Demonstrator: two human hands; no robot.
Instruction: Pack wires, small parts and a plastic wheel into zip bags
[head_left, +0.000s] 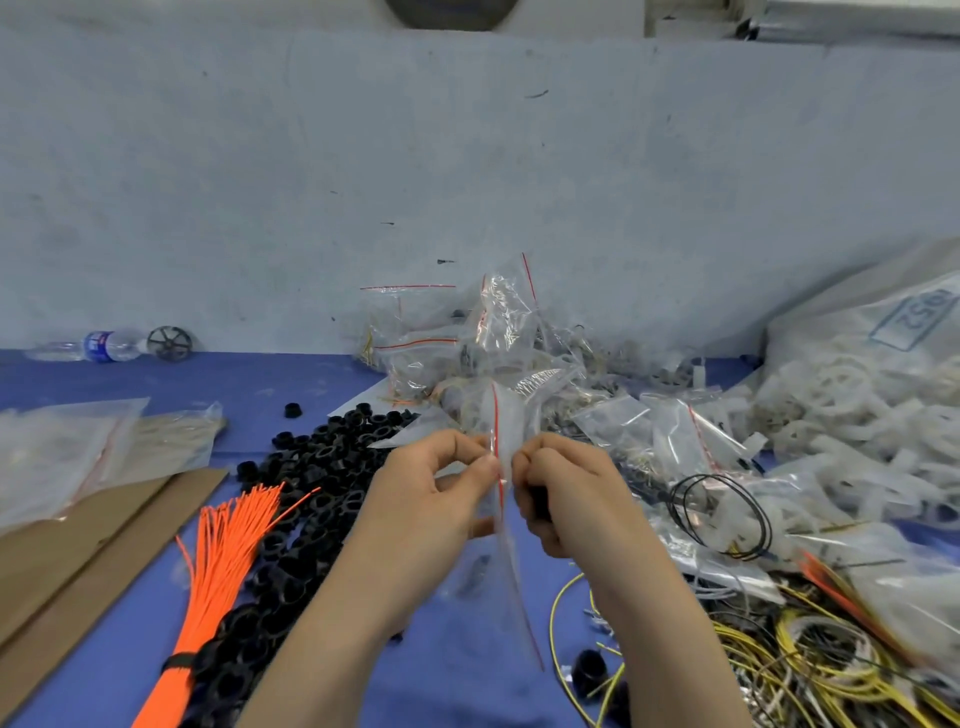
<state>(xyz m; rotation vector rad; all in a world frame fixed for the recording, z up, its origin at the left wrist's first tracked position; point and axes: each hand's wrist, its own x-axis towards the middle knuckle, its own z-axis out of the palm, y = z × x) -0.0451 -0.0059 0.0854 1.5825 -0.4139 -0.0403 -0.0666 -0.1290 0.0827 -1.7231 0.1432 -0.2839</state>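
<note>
Both hands hold a clear zip bag (511, 561) with a red seal line above the blue table (457, 675). My left hand (436, 488) pinches the bag's mouth from the left, and my right hand (561, 493) pinches it from the right. A dark object shows inside the curled right fingers; I cannot tell what it is. The bag hangs down between my forearms, blurred. A bundle of orange wires (218, 561) lies at the left, beside a heap of black plastic rings (311, 499). Yellow wires (789, 654) are tangled at the lower right.
A pile of filled zip bags (467, 338) stands behind the hands. White plastic wheels (852, 415) spill from a large bag on the right. Cardboard (78, 551) and flat bags lie at left. A water bottle (98, 345) and a black wheel (170, 343) rest by the wall.
</note>
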